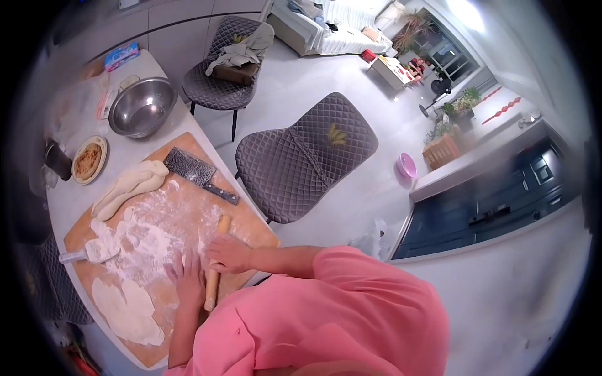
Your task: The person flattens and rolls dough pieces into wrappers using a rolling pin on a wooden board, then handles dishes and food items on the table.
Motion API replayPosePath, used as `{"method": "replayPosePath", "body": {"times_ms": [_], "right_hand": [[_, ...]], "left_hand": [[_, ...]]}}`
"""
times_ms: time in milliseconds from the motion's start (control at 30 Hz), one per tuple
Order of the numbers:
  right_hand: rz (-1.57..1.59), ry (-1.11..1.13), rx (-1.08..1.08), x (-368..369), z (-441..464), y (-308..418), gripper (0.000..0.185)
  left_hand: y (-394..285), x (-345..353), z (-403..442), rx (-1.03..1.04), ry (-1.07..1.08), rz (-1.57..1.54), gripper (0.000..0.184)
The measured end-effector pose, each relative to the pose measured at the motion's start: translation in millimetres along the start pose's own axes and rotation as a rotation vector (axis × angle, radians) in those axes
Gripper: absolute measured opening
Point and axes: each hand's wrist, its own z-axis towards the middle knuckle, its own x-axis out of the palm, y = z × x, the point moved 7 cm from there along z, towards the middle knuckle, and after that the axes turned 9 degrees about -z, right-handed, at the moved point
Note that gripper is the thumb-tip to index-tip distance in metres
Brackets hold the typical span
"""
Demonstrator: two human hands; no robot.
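On near side of wooden board (251, 225), grips rolling pin (212, 291) in R hand (229, 254), w/ fingers closed over approx. mid-length. Leaves both pin ends exposed. Places L hand (187, 279) immed. beside pin, palm down, w/ fingers spread; shows L grip released. Cannot tell amt. of pressure on board under L palm. Shows pink sleeve (342, 263) on R arm.

Next outward, finds loose flour (150, 244) scattered across mid. of board, up to L fingertips. Finds flat dough sheet (128, 313), irreg. outline, by lower edge of board in view, apart from both hands. Notes flour-covered scoop (101, 247) at L edge, w/ handle projecting outward. Notes long dough roll (135, 185), thick & creased lengthwise, on far side of flour. Records cleaver (191, 169) lying flat just beside said roll, w/ dark handle toward R edge.

Beyond board, on white table (125, 152), lists metal bowl (143, 106); plate (106, 150) bearing browned flatbread (88, 161); dark cup (58, 160) nr. plate; blue packet (122, 56) at far end.

Off table, records grey quilted chair (301, 150) alongside & second chair (216, 94) farther up, w/ cloth (241, 53) draped on it. Well apart, sees pink basin (406, 165) on floor, dark door (495, 200) at R, white-covered sofa (348, 31) at top.
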Motion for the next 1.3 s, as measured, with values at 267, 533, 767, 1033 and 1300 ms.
{"method": "replayPosePath", "body": {"times_ms": [267, 533, 767, 1033, 1300], "right_hand": [[0.085, 0.023, 0.179, 26, 23, -32, 0.025], [-0.047, 0.065, 0.175, 29, 21, -35, 0.026], [-0.156, 0.147, 0.047, 21, 15, -18, 0.033], [-0.046, 0.125, 0.154, 16, 15, -27, 0.039], [-0.053, 0.118, 0.153, 31, 17, -28, 0.036]], "left_hand": [[48, 4, -8, -0.038, -0.317, -0.28, 0.042], [37, -10, -1, -0.257, -0.267, -0.335, 0.019], [117, 43, 41, -0.566, -0.334, -1.626, 0.01], [135, 15, 57, -0.498, -0.517, -1.724, 0.015], [93, 31, 47, -0.569, -0.317, -1.791, 0.01]]}}
